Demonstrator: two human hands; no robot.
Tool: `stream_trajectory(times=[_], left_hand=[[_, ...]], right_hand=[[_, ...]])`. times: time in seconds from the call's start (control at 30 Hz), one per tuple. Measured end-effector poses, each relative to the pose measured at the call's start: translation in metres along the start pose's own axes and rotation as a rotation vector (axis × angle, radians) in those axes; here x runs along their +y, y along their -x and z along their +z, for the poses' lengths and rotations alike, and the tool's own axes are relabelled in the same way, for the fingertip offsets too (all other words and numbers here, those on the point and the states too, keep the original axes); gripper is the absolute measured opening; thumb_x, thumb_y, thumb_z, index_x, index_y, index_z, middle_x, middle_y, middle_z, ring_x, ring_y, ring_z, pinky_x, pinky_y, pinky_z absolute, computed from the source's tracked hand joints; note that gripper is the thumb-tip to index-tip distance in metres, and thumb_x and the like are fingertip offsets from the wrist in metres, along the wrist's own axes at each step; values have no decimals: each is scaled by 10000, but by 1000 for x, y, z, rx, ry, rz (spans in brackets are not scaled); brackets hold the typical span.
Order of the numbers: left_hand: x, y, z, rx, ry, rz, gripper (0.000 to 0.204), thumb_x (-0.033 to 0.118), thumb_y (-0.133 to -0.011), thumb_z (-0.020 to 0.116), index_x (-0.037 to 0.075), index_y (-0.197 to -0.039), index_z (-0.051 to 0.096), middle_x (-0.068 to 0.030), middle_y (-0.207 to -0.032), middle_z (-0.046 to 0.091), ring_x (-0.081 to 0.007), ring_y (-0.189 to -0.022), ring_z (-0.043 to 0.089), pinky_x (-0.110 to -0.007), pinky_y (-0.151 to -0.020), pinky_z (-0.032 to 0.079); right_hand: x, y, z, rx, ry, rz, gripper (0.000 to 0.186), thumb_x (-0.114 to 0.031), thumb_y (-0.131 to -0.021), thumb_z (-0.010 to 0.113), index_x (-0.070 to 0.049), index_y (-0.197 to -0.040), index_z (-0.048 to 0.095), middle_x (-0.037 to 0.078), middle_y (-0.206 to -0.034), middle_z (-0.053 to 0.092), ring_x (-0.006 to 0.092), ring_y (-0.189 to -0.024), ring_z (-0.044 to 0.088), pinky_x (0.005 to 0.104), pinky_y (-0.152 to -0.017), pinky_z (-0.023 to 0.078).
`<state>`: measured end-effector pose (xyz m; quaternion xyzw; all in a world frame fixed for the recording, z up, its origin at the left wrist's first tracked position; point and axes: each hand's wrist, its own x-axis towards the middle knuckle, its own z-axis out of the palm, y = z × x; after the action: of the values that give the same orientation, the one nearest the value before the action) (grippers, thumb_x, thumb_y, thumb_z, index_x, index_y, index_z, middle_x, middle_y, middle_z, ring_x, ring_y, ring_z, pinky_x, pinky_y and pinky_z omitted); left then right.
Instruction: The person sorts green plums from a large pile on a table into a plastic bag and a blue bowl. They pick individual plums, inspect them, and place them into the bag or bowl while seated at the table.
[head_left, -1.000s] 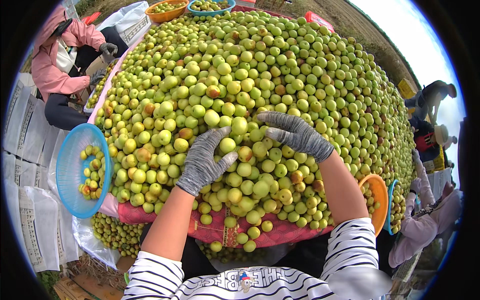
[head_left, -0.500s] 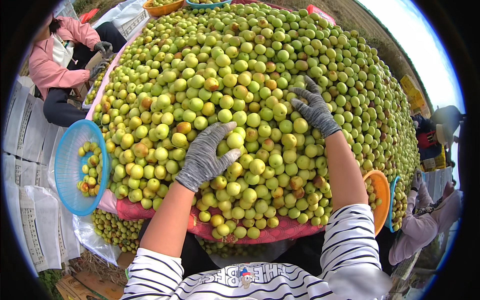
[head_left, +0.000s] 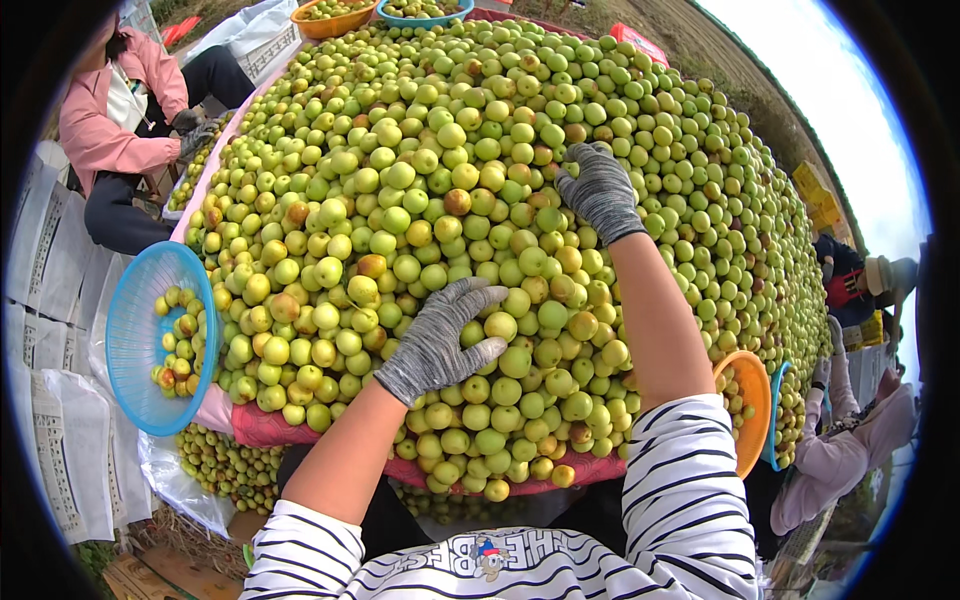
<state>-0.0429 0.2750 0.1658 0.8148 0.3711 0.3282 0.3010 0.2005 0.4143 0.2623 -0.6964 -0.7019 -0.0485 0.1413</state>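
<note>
A large heap of small round green-yellow fruits, looking like jujubes (head_left: 330, 215), some with brown-red blushes, covers the table before me. My left hand (head_left: 445, 342), in a grey knitted glove, rests on the near part of the heap. Its thumb and fingers are spread, with a green jujube (head_left: 500, 326) in the gap between them. Farther off and to the right, my right hand (head_left: 602, 195), gloved alike, presses into the heap with fingers curled down. Whatever lies under those fingertips is hidden.
A blue plastic basket (head_left: 120, 340) holding a few fruits stands left; an orange basket (head_left: 762, 410) and a blue one (head_left: 775, 385) stand right. A co-worker in a pink jacket (head_left: 110, 130) sits at far left; others work at right. Red cloth (head_left: 265, 428) edges the table.
My right hand has moved left and slightly farther away, its spread fingers now curled. My left hand has shifted a little right and nearer. Several fruits have rolled at the near edge.
</note>
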Motion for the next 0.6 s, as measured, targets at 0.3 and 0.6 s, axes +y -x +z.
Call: stream_trajectory(times=[0.3,0.6], left_hand=[[0,0,1,66,73,-8,580,362,-797,728,114,-1293,556,-141,-1289,563,-324,-1249,488,-440,-1088,366],[-1,-1,2,213,55,-84,473,319,-830,713,63,-1211,600,-145,-1134,635,-297,-1051,606,-411,-957,481]], right_hand=[[-4,-37,32,-160,76,40,512,-501,-768,745,-99,-1076,667,124,-1104,628,293,-1051,619,430,-900,499],[11,-1,37,32,-177,-88,334,-310,-754,793,-108,-974,643,109,-1024,619,287,-985,612,414,-911,489]])
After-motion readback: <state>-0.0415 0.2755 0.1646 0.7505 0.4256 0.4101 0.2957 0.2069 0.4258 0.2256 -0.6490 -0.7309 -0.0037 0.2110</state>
